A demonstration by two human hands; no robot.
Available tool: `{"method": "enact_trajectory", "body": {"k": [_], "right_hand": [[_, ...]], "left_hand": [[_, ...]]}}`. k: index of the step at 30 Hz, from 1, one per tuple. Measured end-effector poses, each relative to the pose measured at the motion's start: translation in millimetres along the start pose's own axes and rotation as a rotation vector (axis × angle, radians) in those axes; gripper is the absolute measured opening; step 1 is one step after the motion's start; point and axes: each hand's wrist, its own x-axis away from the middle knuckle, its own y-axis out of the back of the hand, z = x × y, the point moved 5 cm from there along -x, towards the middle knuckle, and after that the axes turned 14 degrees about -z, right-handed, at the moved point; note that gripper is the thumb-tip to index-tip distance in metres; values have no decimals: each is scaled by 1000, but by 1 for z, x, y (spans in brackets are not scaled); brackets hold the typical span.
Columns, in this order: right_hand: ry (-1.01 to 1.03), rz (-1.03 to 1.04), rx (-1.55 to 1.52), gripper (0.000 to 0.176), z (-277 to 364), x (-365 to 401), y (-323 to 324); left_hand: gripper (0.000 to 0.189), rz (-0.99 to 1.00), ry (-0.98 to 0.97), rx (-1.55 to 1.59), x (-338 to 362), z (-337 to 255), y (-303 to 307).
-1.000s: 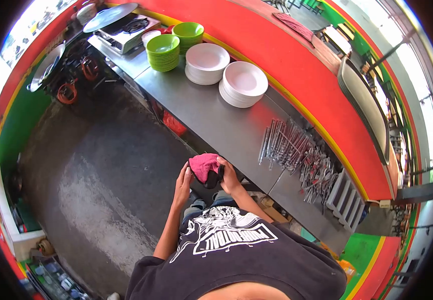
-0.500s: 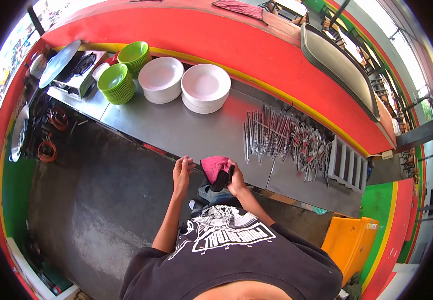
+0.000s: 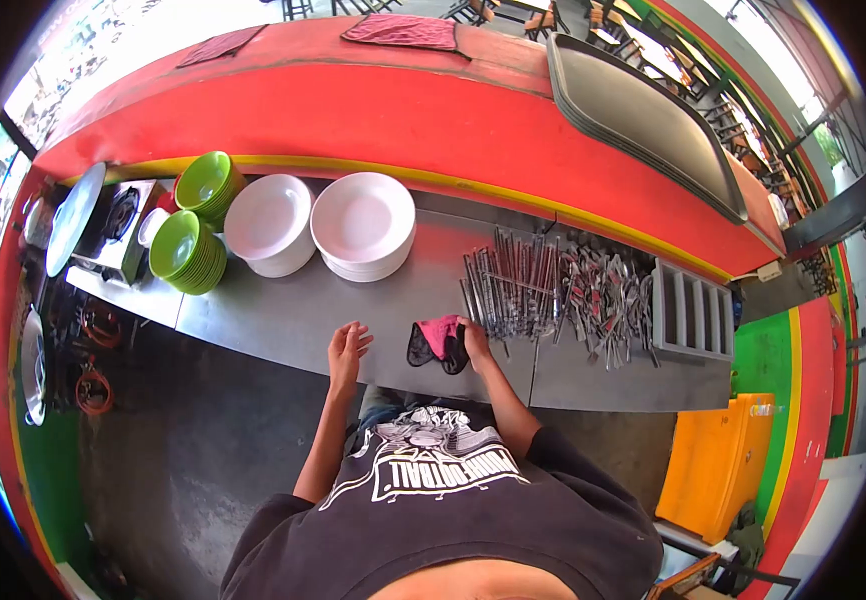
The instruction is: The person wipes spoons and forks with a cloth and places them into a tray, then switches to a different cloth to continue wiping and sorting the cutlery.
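Note:
My right hand (image 3: 474, 344) grips a pink cloth with black edging (image 3: 440, 336), which hangs crumpled beside the fingers above the front part of the metal counter (image 3: 408, 300). To the left of it, my left hand (image 3: 349, 350) is raised near the counter's front edge, fingers loosely extended and holding nothing. Just beyond the cloth, to the right, lies a spread of clear-wrapped utensils (image 3: 513, 285). Beside them is a heap of metal cutlery (image 3: 608, 300), seemingly forks and spoons. A grey compartment tray (image 3: 693, 312) stands at the heap's right side.
Stacked white plates (image 3: 363, 222) and green bowls (image 3: 188, 250) stand at the counter's left, near a portable stove (image 3: 128, 225). Large trays (image 3: 643, 125) and a pink cloth (image 3: 403, 31) rest on the red ledge (image 3: 353, 110) behind. An orange bin (image 3: 721, 465) stands at right.
The view has shifted, and the counter sits closer to my body. My right hand has brought the cloth forward over the counter, where it hangs looser. My left hand is still free.

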Motion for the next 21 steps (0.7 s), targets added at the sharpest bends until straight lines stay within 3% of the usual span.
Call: {"method": "enact_trajectory", "body": {"k": [5,12,13,16,17,21], "right_hand": [[62,-42,-14,38,-16,-2,-6],[-238,90,-224,30,-5,3,-19],[-332,150,-387,26,-3,7,-26],[-366,93,-557,25,-3,15,-39],[-341,177,-644,25,-15,9,-48],[-318,204,-654,26,9,37,-64]], "left_hand": [[41,16,42,-11,-20,-13,-16],[45,140,97,-74,-36,-16,-27],[45,151,101,-72,-40,-17,-24],[47,176,100,-79,-55,-23,-24],[48,181,100,-88,-57,-23,-21],[50,231,100,-132,-68,-30,-18]]}}
